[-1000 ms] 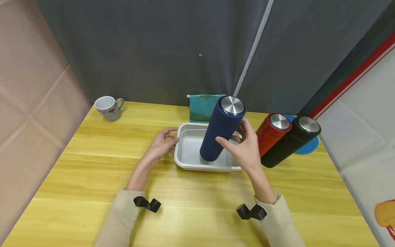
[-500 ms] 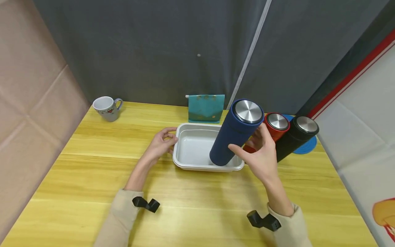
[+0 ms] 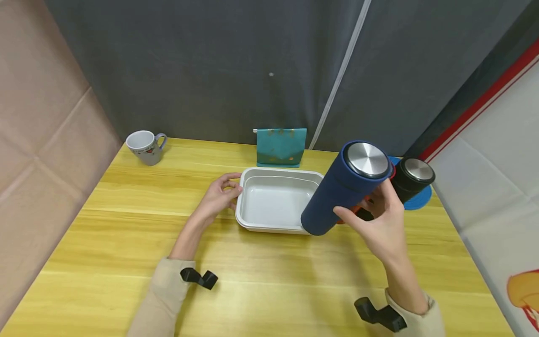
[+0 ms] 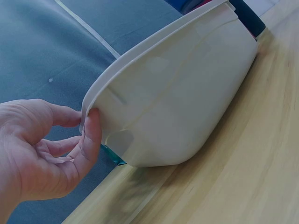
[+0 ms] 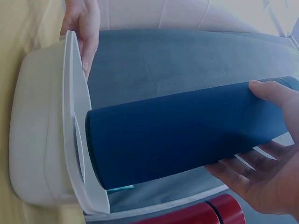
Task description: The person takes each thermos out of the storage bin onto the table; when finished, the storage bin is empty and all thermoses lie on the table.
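My right hand (image 3: 381, 224) grips a dark blue thermos flask (image 3: 337, 194) with a steel lid, its thumb and fingers on opposite sides. Tilted, the flask has its base over the right end of a white plastic tub (image 3: 273, 201). In the right wrist view that flask (image 5: 182, 135) spans from the hand to just above the tub's rim (image 5: 77, 130). At the tub's left end my left hand (image 3: 219, 196) pinches the rim; the left wrist view shows the fingertips (image 4: 93, 121) against the rim. The tub's bottom is bare where visible, its right end hidden.
Right of the tub stand a red flask (image 5: 201, 214), mostly hidden in the head view, and a black flask (image 3: 414, 180). A blue round object (image 3: 419, 199) lies behind them. A teal pouch (image 3: 280, 147) stands behind the tub; a mug (image 3: 147, 149) sits far left.
My right hand has carried the blue flask from above the middle of the tub rightward to its right edge, now covering most of the red flask. The left hand stays at the rim.
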The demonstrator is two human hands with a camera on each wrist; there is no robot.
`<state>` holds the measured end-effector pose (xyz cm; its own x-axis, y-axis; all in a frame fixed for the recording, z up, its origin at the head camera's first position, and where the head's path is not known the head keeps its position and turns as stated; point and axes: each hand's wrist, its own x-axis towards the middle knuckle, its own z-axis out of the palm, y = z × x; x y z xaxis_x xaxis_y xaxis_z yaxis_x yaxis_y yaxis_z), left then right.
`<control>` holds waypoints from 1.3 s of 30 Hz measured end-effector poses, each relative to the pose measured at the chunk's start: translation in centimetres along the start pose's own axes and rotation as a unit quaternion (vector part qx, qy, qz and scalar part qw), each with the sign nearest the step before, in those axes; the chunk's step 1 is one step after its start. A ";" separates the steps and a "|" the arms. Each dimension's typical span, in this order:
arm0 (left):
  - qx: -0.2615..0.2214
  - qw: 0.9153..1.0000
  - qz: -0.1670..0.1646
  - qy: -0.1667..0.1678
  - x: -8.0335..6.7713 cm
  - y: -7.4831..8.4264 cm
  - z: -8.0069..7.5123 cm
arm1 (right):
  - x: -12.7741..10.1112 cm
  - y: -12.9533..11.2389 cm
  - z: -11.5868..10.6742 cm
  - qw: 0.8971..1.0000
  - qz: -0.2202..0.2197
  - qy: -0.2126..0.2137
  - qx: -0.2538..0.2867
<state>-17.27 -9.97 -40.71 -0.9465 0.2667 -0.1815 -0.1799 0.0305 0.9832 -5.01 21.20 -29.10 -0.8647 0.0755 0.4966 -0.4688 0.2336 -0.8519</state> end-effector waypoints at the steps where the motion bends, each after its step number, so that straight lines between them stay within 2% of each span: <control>1: 0.001 1.000 0.000 0.000 0.0 0.0 0.0 | -0.2 0.0 -0.2 1.000 0.000 0.001 -0.001; 6: 0.004 1.000 0.000 -0.001 0.0 0.0 0.0 | -0.9 0.1 -1.3 1.000 -0.003 0.003 -0.004; 13: 0.002 1.000 -0.003 -0.002 -0.2 0.0 -0.4 | -1.9 0.7 -2.6 0.998 -0.039 0.004 0.057; 25: 0.002 1.000 -0.007 -0.001 -0.4 0.1 -0.6 | -3.0 1.6 -6.9 0.996 -0.042 0.047 0.066; 29: 0.002 1.000 -0.007 -0.002 -0.4 0.0 -0.7 | -3.5 1.9 -8.4 0.997 0.002 0.075 -0.014; 33: -0.001 1.000 -0.006 -0.004 -0.5 0.0 -0.8 | -4.2 2.5 -9.5 0.988 0.045 0.102 -0.110; 37: 0.002 1.000 -0.007 -0.003 -0.6 0.0 -0.8 | -4.5 3.5 -10.7 0.984 0.055 0.123 -0.115; 39: 0.004 1.000 -0.008 -0.003 -0.6 0.0 -0.8 | -4.6 3.9 -11.3 0.985 0.054 0.137 -0.092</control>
<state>-16.94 -10.93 -40.59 -0.9421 0.2714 -0.1969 -0.1927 0.0424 0.9803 -0.83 32.75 -32.86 -0.8147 0.3624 0.4528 -0.3144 0.3801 -0.8699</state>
